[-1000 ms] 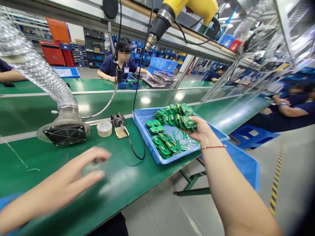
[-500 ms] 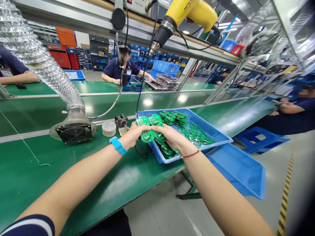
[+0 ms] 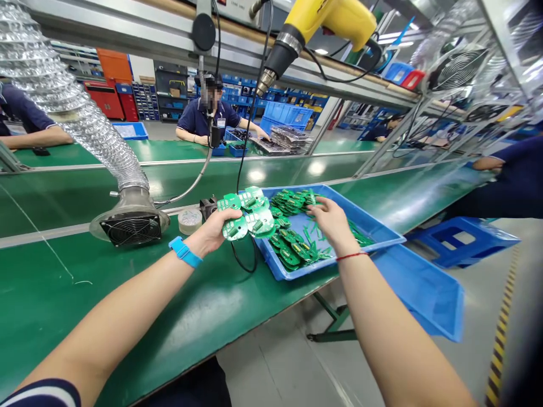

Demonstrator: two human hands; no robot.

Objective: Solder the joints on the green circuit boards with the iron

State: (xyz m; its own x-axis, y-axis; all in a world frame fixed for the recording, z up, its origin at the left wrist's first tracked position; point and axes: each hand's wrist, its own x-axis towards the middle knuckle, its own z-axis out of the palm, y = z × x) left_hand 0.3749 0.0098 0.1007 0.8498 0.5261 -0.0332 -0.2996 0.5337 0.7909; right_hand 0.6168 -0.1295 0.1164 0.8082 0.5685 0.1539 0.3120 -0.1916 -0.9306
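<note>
My left hand grips a panel of joined round green circuit boards, thumb on top, above the bench beside the blue tray. Over that tray is my right hand, thumb and fingers pinched together. A thin, pale green circuit-board strip shows at its fingertips, partly hidden. Beneath and around it in the tray lie stacked green circuit boards, a nearer pile of boards and loose green strips.
A fume extractor fan with a foil duct stands left, near a tape roll. Above hangs a yellow heat gun. A second blue tray is lower right. A co-worker sits across the bench.
My right hand has left the panel and moved right over the tray. My left hand now holds the panel alone, shifted slightly left. The person at far right has moved.
</note>
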